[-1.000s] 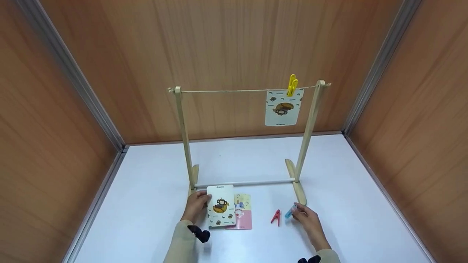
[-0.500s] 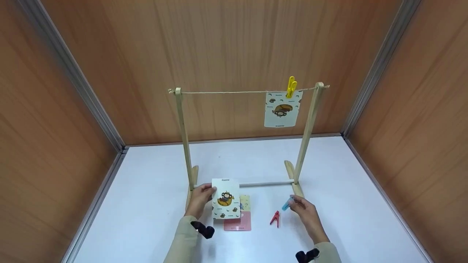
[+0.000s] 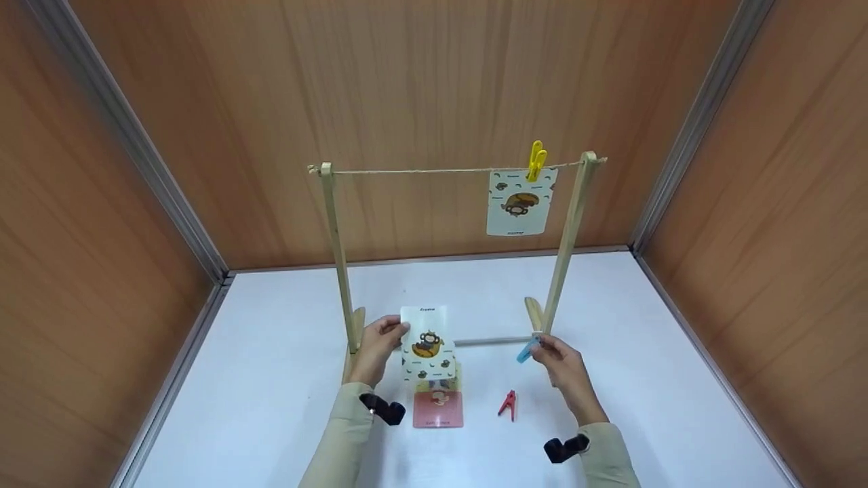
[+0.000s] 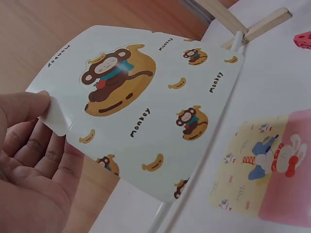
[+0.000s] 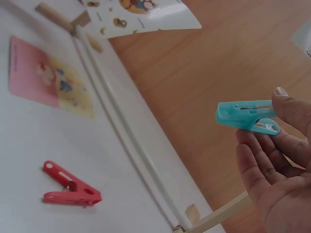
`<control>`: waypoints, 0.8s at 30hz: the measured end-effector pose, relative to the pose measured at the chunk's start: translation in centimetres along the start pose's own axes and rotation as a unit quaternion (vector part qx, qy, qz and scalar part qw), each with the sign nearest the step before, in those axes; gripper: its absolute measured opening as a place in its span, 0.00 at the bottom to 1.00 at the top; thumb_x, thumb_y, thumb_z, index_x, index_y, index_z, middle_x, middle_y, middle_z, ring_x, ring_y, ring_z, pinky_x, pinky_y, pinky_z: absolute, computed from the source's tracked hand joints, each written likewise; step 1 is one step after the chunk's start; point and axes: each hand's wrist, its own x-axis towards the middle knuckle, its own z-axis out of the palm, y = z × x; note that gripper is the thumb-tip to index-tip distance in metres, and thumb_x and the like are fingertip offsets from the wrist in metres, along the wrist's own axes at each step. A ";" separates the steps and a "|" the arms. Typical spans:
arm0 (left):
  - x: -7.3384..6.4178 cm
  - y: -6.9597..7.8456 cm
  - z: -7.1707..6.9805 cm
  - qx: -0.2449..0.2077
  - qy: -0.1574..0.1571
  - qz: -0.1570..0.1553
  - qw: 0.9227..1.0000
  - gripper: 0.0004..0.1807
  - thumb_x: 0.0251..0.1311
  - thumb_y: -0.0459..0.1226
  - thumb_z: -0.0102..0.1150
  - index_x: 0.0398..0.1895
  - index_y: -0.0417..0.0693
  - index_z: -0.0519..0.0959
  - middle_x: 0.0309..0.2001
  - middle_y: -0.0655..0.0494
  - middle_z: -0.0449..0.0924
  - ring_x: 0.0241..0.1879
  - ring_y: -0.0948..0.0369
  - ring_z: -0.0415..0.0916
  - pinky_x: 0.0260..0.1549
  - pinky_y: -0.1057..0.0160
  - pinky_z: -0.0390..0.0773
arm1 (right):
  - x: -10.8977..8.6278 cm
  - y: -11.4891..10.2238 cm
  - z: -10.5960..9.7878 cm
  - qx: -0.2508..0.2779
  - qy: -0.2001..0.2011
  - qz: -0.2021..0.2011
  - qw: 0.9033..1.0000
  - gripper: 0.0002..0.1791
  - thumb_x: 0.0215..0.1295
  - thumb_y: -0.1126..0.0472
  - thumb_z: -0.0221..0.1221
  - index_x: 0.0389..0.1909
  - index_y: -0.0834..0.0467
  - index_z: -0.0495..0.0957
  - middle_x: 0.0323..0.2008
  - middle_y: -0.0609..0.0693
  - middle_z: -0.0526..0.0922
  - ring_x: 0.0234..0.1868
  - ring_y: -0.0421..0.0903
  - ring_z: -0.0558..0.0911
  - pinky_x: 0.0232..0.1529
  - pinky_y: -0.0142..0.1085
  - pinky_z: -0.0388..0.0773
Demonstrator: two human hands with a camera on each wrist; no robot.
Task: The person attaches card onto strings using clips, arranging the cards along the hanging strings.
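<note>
We see a left hand (image 3: 378,347) pinching the edge of a glossy white monkey card (image 4: 170,104), a thin, slightly bowed sheet with rounded corners, raised beside the left upright of a wooden rack (image 3: 569,244). Our right hand (image 3: 563,366) grips a smooth, teal-blue plastic clothespin (image 5: 240,114) between thumb and fingers, near the foot of the right upright. Below on the smooth white table (image 3: 271,379) we find a flat pink-and-yellow card (image 3: 437,410) and a red plastic clothespin (image 5: 82,194), its two arms splayed in a V. Above, a thin, twisted string (image 3: 420,171) spans the squared uprights, and a yellow clothespin (image 3: 535,163) fastens a matching card (image 3: 517,220), its monkey upside down. Streaked wood-grain panels (image 3: 407,81) stand behind.
</note>
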 end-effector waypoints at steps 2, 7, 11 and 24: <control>0.0 0.8 0.3 -0.003 -0.001 0.009 1.000 0.16 0.64 0.35 0.58 0.51 0.34 0.77 0.44 0.46 0.83 0.40 0.62 0.80 0.44 0.63 0.79 | 0.2 -0.8 0.1 -0.003 -0.001 -0.013 1.000 0.30 0.63 0.48 0.62 0.61 0.60 0.72 0.52 0.53 0.79 0.58 0.49 0.77 0.61 0.42 0.71; 0.3 2.7 1.0 -0.013 -0.004 0.032 0.999 0.17 0.63 0.34 0.58 0.52 0.32 0.75 0.44 0.45 0.82 0.40 0.63 0.79 0.46 0.61 0.80 | 0.5 -2.9 0.3 -0.004 -0.006 -0.041 0.999 0.29 0.64 0.51 0.62 0.62 0.62 0.71 0.53 0.56 0.78 0.54 0.44 0.78 0.63 0.41 0.71; 0.5 4.2 1.6 -0.017 0.001 0.042 0.999 0.16 0.63 0.34 0.58 0.51 0.33 0.76 0.43 0.45 0.82 0.39 0.63 0.79 0.48 0.59 0.80 | 0.6 -4.6 0.4 -0.013 -0.009 -0.046 0.999 0.30 0.64 0.51 0.62 0.63 0.60 0.70 0.55 0.55 0.77 0.52 0.40 0.78 0.61 0.36 0.72; 0.8 8.5 3.3 -0.045 0.010 0.059 0.997 0.13 0.62 0.33 0.60 0.48 0.36 0.78 0.41 0.49 0.82 0.40 0.62 0.79 0.46 0.61 0.79 | 1.4 -9.8 0.5 -0.002 -0.025 -0.091 0.995 0.29 0.63 0.49 0.62 0.62 0.58 0.72 0.55 0.54 0.78 0.54 0.39 0.78 0.61 0.32 0.71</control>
